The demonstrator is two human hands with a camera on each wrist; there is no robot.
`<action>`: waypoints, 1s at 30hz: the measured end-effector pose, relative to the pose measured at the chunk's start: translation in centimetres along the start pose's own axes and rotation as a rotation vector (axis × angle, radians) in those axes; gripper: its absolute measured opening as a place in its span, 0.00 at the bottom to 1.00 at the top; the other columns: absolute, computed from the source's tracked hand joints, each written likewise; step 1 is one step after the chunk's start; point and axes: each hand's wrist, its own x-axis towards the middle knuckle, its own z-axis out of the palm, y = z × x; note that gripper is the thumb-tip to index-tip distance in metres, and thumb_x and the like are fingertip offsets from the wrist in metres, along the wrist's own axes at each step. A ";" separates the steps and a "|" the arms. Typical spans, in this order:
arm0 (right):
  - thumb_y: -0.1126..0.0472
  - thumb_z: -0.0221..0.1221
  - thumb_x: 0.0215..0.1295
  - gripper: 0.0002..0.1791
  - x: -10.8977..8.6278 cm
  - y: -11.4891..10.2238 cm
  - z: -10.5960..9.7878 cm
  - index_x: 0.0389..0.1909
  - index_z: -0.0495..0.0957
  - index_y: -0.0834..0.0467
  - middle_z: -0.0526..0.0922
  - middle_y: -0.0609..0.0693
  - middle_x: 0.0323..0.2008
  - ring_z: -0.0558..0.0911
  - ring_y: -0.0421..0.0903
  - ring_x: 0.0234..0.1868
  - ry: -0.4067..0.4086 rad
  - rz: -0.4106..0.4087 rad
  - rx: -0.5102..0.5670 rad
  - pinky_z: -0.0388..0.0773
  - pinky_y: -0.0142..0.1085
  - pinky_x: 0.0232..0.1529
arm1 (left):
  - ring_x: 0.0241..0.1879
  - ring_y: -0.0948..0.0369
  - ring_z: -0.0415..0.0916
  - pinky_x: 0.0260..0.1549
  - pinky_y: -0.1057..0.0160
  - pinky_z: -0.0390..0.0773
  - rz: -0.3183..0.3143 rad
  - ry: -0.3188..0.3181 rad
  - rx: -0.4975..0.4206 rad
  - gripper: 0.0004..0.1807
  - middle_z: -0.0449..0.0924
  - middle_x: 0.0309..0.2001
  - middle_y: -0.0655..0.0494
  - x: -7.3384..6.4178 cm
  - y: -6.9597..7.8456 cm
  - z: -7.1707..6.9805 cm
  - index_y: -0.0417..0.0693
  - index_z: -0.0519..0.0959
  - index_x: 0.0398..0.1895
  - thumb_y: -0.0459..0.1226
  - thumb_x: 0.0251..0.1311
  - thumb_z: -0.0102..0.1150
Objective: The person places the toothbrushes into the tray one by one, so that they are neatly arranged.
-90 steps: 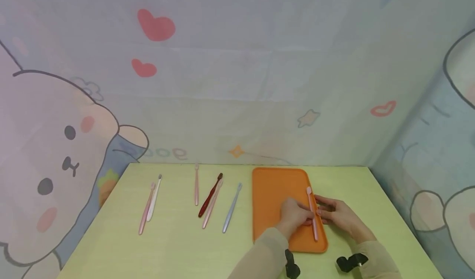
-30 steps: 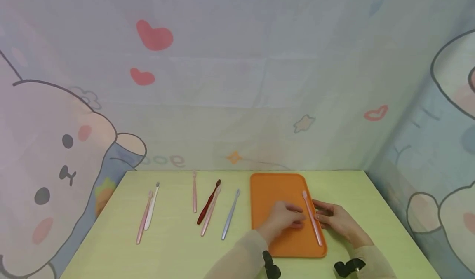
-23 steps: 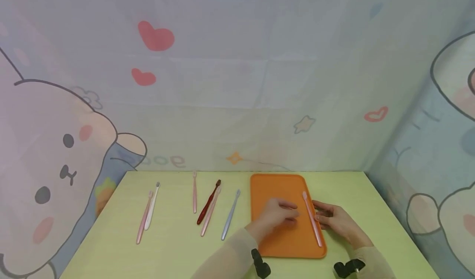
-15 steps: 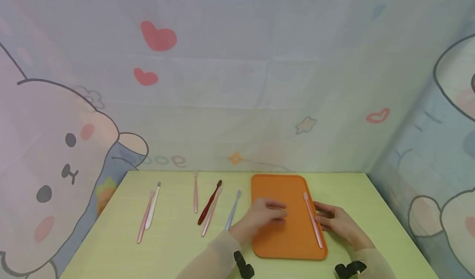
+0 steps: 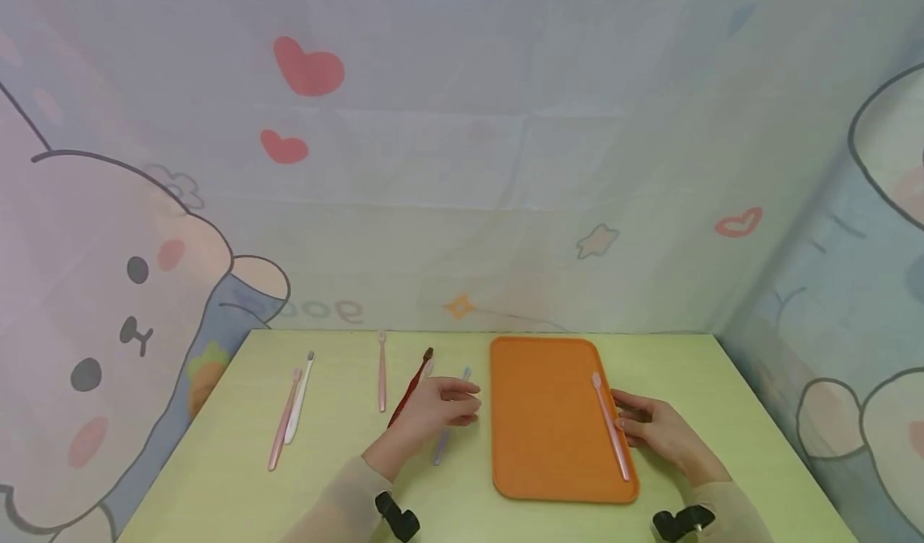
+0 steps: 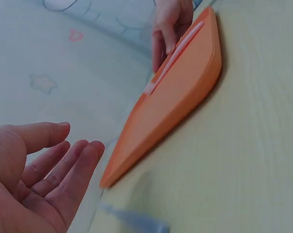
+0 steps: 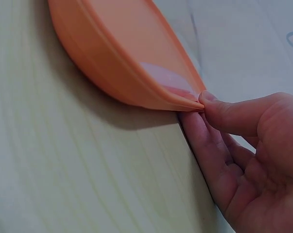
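My left hand [image 5: 429, 407] is over the table left of the orange tray [image 5: 541, 423], thumb and fingers spread apart with nothing between them in the left wrist view. Beneath it lies a blue toothbrush [image 5: 442, 448], partly covered by the fingers; a dark red toothbrush [image 5: 410, 388] and a light pink one [image 5: 429, 368] are partly hidden behind the hand. My right hand [image 5: 658, 429] pinches the tray's right rim, thumb on top and fingers underneath, as the right wrist view shows. A pink toothbrush [image 5: 610, 427] lies lengthwise inside the tray along that rim.
Farther left on the pale table [image 5: 231, 447] lie a pink toothbrush [image 5: 285, 419] and a white toothbrush [image 5: 299, 399], side by side. Another pink toothbrush [image 5: 382, 371] lies near the back edge. A printed cloth [image 5: 462, 166] hangs behind the table.
My left hand has left the pink toothbrush in the tray and moved left, out over the blue toothbrush. The right hand stays at the tray's rim.
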 end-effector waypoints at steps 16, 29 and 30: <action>0.66 0.62 0.78 0.35 0.0 0.2 0.1 0.80 0.61 0.70 0.82 0.63 0.58 0.83 0.47 0.52 -0.003 0.016 -0.005 0.88 0.38 0.46 | 0.46 0.46 0.88 0.44 0.57 0.89 -0.019 0.306 0.210 0.23 0.87 0.50 0.40 -6.6 -0.3 -12.6 0.28 0.78 0.65 0.31 0.72 0.67; 0.66 0.63 0.77 0.35 -0.1 0.0 0.0 0.79 0.61 0.71 0.82 0.64 0.59 0.84 0.45 0.51 -0.003 -0.001 0.012 0.88 0.38 0.45 | 0.40 0.61 0.88 0.40 0.62 0.89 -0.100 0.503 0.313 0.25 0.88 0.51 0.42 -11.2 -1.8 -21.4 0.28 0.77 0.67 0.34 0.72 0.68; 0.66 0.63 0.77 0.35 -0.1 0.0 0.0 0.79 0.61 0.71 0.82 0.64 0.59 0.84 0.44 0.51 -0.003 -0.001 0.013 0.88 0.38 0.45 | 0.39 0.61 0.88 0.40 0.62 0.89 -0.100 0.513 0.315 0.25 0.88 0.50 0.42 -11.4 -2.0 -21.9 0.27 0.77 0.67 0.33 0.72 0.68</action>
